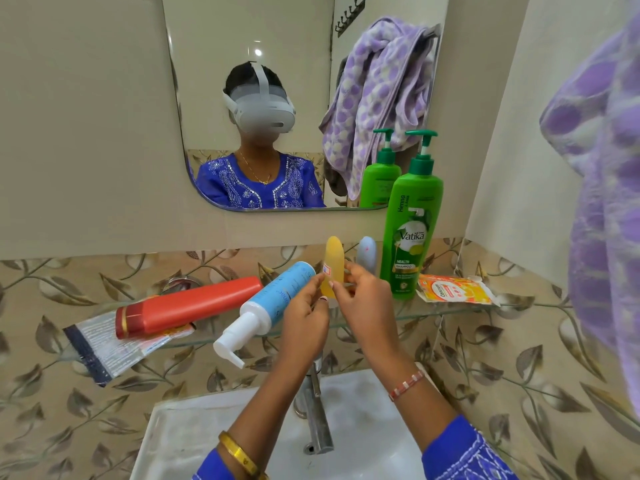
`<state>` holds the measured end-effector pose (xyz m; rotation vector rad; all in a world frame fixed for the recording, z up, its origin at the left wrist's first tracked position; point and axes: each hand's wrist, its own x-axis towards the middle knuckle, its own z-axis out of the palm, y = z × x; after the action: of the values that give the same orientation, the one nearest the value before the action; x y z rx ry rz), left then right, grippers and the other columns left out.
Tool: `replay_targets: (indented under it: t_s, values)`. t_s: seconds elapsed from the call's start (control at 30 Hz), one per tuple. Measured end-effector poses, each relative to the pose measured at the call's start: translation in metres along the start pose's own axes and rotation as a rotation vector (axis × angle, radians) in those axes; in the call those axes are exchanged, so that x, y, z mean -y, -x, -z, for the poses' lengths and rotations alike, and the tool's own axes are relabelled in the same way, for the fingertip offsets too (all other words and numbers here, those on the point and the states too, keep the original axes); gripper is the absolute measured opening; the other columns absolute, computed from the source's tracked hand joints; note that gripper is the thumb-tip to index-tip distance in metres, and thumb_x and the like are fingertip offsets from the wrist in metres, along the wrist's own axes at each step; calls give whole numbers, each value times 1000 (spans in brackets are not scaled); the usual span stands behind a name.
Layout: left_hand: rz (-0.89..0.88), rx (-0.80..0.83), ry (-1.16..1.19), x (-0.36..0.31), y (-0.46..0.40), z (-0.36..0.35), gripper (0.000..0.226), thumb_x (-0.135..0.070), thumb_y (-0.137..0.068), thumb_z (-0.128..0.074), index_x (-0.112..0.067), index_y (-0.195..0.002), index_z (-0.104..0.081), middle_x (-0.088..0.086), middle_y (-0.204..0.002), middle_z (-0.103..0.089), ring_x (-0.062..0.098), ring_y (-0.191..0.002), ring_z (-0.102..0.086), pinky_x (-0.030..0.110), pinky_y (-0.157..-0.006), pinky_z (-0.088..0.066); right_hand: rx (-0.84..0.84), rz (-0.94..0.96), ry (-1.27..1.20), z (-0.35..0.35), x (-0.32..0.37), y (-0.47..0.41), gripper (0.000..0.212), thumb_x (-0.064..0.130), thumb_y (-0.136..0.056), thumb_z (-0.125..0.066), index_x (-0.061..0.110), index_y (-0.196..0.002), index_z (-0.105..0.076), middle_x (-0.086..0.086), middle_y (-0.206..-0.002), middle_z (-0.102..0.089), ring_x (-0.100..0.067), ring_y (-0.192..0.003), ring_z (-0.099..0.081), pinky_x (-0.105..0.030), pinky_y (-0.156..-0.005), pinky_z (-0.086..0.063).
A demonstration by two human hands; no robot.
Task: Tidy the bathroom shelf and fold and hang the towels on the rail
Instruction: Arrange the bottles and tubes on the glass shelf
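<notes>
- Yellow bottle [334,265] pinched upright between left hand [304,313] and right hand [367,299], above glass shelf [415,315], for repositioning (probably).
- Blue pump bottle [277,299], red bottle [187,306] lying flat on shelf, unsorted.

Shelf [433,315]: clear glass, smooth. Green bottle [410,233]: glossy plastic, printed label. Red bottle [188,306]: smooth plastic with a slight sheen. Blue bottle [280,296]: matt plastic, white plastic pump. Yellow piece [334,261]: translucent, smooth. Orange sachet [453,289]: shiny crinkled foil. Towel [602,168]: looped purple cloth, rough pile. Tap [317,420]: dull metal. Basin [374,410]: white glazed ceramic. Wall tiles [69,133]: glossy.
</notes>
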<state>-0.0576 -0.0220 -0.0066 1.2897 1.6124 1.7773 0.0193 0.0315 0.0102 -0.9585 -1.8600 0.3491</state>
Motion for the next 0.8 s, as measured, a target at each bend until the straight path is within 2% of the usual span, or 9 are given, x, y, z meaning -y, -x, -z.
replay_targets:
  t_s: [0.13,0.3,0.4,0.47,0.53,0.57,0.67,0.8]
  values:
    - [11,12,-13,-1,-1,-2,43,-6,-93,-41,-17,-134,-44,-11,-120,-50,-2,-105,-47,-8,-67,-34,-11,-5,-2,0,0,-1,30,19,-85,-64,11,-114,-62,-10,-93,-72,-20,-83,-67,-22,-67,-48]
    - [19,16,6,-6,2,0,43,-5,-93,-42,-16,-134,-44,-6,-124,-53,0,-108,-48,-3,-73,-37,-26,12,62,4,1,4,41,22,-87,-61,11,-126,-53,-11,-104,-69,-24,-91,-66,-30,-73,-52]
    - [4,10,74,-12,11,8,39,-5,-92,-44,-15,-130,-49,-11,-119,-56,-6,-102,-51,-3,-74,-39,-162,132,105,11,5,13,39,18,-86,-61,7,-123,-55,-12,-101,-67,-24,-88,-64,-30,-71,-52]
    - [-21,-35,105,-19,17,18,38,-4,-92,-44,-16,-127,-52,-8,-122,-57,1,-109,-52,4,-86,-41,-183,239,61,16,10,16,31,12,-84,-62,6,-115,-61,-10,-91,-67,-22,-78,-62,-27,-67,-50]
    - [-48,-76,150,-28,21,31,37,0,-92,-42,-18,-122,-54,0,-120,-60,11,-114,-54,22,-98,-42,-126,315,9,17,15,16,25,8,-83,-61,6,-108,-64,-9,-85,-65,-21,-74,-61,-23,-68,-46]
    - [-68,-87,166,-34,22,37,37,2,-92,-41,-20,-117,-55,3,-116,-61,14,-113,-55,27,-99,-42,-82,323,-13,15,18,16,24,6,-83,-61,5,-107,-64,-10,-87,-65,-21,-75,-61,-24,-71,-47]
    - [-104,-119,216,-49,23,56,34,6,-92,-37,-14,-112,-57,11,-108,-63,19,-107,-57,29,-98,-43,37,289,-39,5,26,18,27,3,-82,-59,2,-109,-63,-15,-97,-65,-29,-86,-61,-36,-81,-51]
    - [-97,-189,256,-54,24,80,32,5,-93,-36,-10,-109,-59,9,-106,-64,13,-100,-61,25,-92,-48,248,322,115,-15,34,15,47,-2,-75,-58,8,-121,-55,-14,-118,-57,-31,-110,-50,-34,-97,-36]
